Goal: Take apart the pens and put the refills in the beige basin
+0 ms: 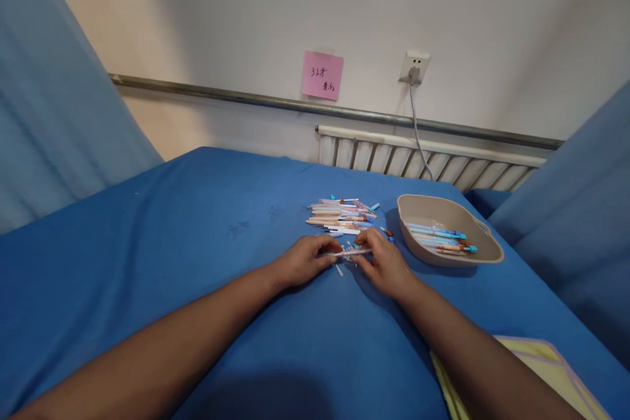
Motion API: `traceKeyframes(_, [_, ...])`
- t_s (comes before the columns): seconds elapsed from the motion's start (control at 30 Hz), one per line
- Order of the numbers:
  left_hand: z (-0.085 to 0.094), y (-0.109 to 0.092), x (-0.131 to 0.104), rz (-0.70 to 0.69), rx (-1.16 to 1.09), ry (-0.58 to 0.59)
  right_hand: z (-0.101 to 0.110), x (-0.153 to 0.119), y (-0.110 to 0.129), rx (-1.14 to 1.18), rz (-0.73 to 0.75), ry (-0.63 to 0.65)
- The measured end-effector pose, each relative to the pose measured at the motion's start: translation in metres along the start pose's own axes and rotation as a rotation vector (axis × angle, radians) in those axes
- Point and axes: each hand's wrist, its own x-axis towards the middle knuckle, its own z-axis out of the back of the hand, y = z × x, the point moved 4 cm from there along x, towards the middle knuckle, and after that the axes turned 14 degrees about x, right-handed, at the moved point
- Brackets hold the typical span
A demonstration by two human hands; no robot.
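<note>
Between my two hands a slim, pale pen (348, 252) is held level, just above the blue cloth. My left hand (308, 259) pinches its left end between thumb and fingers. At the other end, my right hand (384, 264) grips it the same way. Small white pieces (339, 270) lie scattered on the cloth under and around the pen. Just beyond my hands is a pile of pens and pen parts (339, 213), in white, peach and blue. The fingers partly cover the pen's ends, so its tip cannot be made out.
To the right stands a beige plastic basin (485, 252) with several blue, white and brown pens (438, 236) in it. A yellow cloth (536, 367) lies beneath my right forearm. Behind the blue-covered surface (162, 223) are a radiator (394, 156) and a metal rail (246, 98).
</note>
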Motion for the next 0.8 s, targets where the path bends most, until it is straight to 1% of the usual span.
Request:
traceKeyframes(0.1, [-0.003, 0.001, 0.001, -0.007, -0.080, 0.016, -0.002, 0.000, 0.007, -0.085, 0.064, 0.092])
traceKeyframes(0.17, [-0.005, 0.001, 0.001, -0.023, -0.099, 0.031, -0.004, 0.000, 0.008, -0.120, 0.069, 0.140])
traceKeyframes(0.23, [-0.006, 0.000, 0.001, -0.035, -0.077, 0.046, -0.006, -0.001, 0.007, -0.134, 0.060, 0.161])
traceKeyframes(0.33, [-0.002, -0.001, 0.000, -0.035, 0.033, 0.043, -0.006, -0.001, 0.006, -0.111, 0.050, 0.157])
traceKeyframes(0.4, [0.003, -0.002, -0.001, -0.020, 0.131, 0.031, -0.005, -0.001, 0.006, -0.086, 0.057, 0.132])
traceKeyframes(0.47, [0.006, -0.002, -0.002, 0.009, 0.171, 0.038, -0.004, 0.000, 0.007, -0.070, 0.064, 0.102])
traceKeyframes(0.57, [0.008, 0.000, -0.002, 0.049, 0.103, 0.046, -0.005, 0.001, 0.006, -0.056, 0.063, 0.087])
traceKeyframes(0.7, [0.006, 0.003, -0.002, 0.075, 0.006, -0.034, -0.011, 0.001, 0.000, -0.049, -0.008, 0.127])
traceKeyframes(0.8, [0.000, 0.005, -0.002, 0.111, -0.117, 0.003, -0.014, 0.000, 0.000, -0.028, -0.071, 0.144])
